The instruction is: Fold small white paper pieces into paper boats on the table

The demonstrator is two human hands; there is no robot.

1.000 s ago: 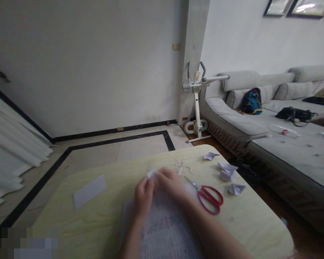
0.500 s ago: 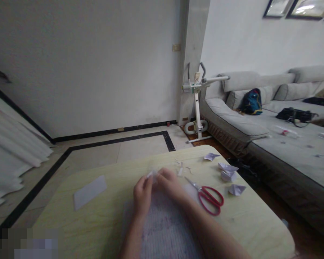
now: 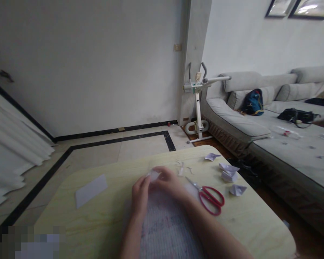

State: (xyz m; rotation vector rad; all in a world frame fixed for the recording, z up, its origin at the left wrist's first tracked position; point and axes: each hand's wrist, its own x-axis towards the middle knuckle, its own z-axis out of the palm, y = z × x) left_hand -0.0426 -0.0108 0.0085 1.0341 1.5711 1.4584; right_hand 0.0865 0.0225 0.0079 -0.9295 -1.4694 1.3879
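A small folded piece of white paper [image 3: 154, 175] is up between my hands, above the far end of a lined sheet with writing [image 3: 164, 226]. My left hand [image 3: 140, 190] pinches its left side between thumb and fingers. From the right, my right hand [image 3: 169, 183] curls around the paper, its fingertips partly hidden and blurred. Red-handled scissors [image 3: 211, 199] lie just right of my right forearm, tips pointing away, partly over a pale piece of paper [image 3: 191, 189]. Thin paper scraps [image 3: 180, 169] are scattered beyond the right hand.
Several folded paper shapes [image 3: 229, 172] sit along the right side of the wooden table [image 3: 259, 223]. A flat white paper piece [image 3: 91, 190] lies at the left. Past the table stand a white exercise machine [image 3: 197, 104] and a grey sofa [image 3: 286, 151] with bags.
The fingers of my right hand have shifted around the folded paper, and more of the paper shows now. Scissors, scraps and folded shapes stay where they were.
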